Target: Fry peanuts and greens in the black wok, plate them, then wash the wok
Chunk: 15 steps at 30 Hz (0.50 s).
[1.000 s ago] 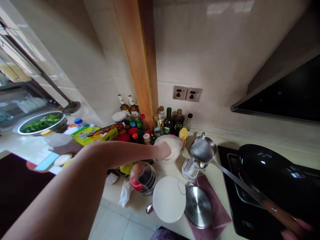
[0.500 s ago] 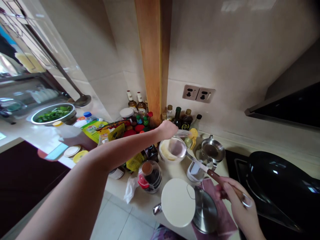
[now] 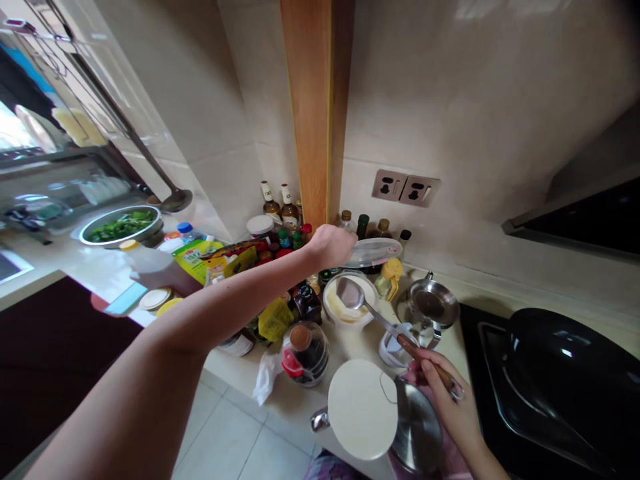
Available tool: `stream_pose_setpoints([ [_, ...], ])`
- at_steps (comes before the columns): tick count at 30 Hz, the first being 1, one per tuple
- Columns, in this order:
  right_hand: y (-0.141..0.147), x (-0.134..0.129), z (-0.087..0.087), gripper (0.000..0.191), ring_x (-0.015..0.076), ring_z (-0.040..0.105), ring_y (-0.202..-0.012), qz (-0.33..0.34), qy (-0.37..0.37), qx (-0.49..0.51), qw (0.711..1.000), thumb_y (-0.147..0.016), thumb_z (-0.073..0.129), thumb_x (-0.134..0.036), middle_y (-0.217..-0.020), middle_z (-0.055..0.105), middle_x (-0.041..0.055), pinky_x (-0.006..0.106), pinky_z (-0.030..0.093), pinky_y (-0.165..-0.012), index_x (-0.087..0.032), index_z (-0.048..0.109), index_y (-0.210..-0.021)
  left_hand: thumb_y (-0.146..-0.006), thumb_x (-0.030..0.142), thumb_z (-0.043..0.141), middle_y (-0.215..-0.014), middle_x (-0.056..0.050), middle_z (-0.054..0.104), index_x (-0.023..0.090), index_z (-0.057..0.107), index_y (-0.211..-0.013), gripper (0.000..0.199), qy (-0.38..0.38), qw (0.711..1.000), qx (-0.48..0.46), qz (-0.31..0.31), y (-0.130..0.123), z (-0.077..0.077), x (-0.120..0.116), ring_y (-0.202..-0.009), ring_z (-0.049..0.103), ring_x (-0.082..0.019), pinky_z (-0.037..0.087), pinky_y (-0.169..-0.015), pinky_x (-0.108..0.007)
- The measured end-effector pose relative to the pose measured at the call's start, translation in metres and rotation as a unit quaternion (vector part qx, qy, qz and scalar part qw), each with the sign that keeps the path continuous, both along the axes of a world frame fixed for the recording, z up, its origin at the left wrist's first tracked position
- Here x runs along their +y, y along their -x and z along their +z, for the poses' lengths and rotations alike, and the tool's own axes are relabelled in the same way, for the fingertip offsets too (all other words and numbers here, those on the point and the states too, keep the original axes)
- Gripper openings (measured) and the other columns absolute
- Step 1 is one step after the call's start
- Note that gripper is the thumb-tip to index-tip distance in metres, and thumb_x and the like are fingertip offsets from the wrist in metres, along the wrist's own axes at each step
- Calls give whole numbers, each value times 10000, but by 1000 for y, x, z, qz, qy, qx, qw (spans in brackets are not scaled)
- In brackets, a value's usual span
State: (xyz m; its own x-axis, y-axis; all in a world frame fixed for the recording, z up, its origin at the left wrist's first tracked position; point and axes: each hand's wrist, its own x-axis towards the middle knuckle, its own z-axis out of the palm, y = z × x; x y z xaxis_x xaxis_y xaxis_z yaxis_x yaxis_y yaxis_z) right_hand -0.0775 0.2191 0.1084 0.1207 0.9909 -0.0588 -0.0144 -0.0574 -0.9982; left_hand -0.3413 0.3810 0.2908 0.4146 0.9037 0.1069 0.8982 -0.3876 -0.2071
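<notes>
My left hand (image 3: 333,247) is closed on the edge of a clear plastic lid (image 3: 375,253), holding it tilted above the back of a white tub (image 3: 345,320). Pale, creamy-white contents show inside the tub. My right hand (image 3: 445,390) grips the brown wooden handle of a ladle (image 3: 383,319). The ladle's metal bowl sits over the tub's opening, at or just above the contents; I cannot tell whether it touches them. Just right of the tub stands a yellow-topped bottle (image 3: 390,277).
A steel oil pot (image 3: 433,303) and a black wok (image 3: 575,373) on the hob lie to the right. Nearer me are a cream round lid (image 3: 363,410), a steel lid (image 3: 417,427) and a glass jar (image 3: 305,353). Bottles and packets crowd the left, with a bowl of greens (image 3: 121,227) beyond.
The lid in my left hand has turned and now shows more of its face. My right hand has moved left and up, shifting the ladle's bowl toward the tub's back left.
</notes>
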Motion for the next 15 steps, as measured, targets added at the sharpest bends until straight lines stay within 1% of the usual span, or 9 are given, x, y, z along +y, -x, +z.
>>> stream_pose_setpoints([
  [5, 1, -3, -5, 366, 224, 675, -612, -9, 19, 43, 999, -734, 717, -468, -730, 718, 69, 336, 565, -601, -189, 661, -966, -844, 242, 455, -932, -157, 735, 147, 657, -1045, 301, -4, 1000, -1, 3, 0, 1, -5, -906, 694, -295, 501, -706, -357],
  [9, 2, -4, -10, 377, 221, 669, -598, -29, 26, 74, 996, -754, 702, -467, -710, 710, 58, 339, 563, -590, -185, 625, -993, -844, 248, 449, -917, -150, 738, 150, 656, -1048, 306, -2, 1000, 1, 5, 1, 2, -6, -898, 697, -289, 500, -700, -347],
  [15, 8, -1, -6, 353, 195, 633, -537, -55, 41, 106, 992, -767, 684, -461, -668, 694, 20, 326, 549, -541, -199, 604, -989, -853, 265, 431, -924, -140, 741, 155, 653, -1054, 320, 0, 1000, 0, 10, 2, 2, -7, -890, 695, -265, 494, -701, -324],
])
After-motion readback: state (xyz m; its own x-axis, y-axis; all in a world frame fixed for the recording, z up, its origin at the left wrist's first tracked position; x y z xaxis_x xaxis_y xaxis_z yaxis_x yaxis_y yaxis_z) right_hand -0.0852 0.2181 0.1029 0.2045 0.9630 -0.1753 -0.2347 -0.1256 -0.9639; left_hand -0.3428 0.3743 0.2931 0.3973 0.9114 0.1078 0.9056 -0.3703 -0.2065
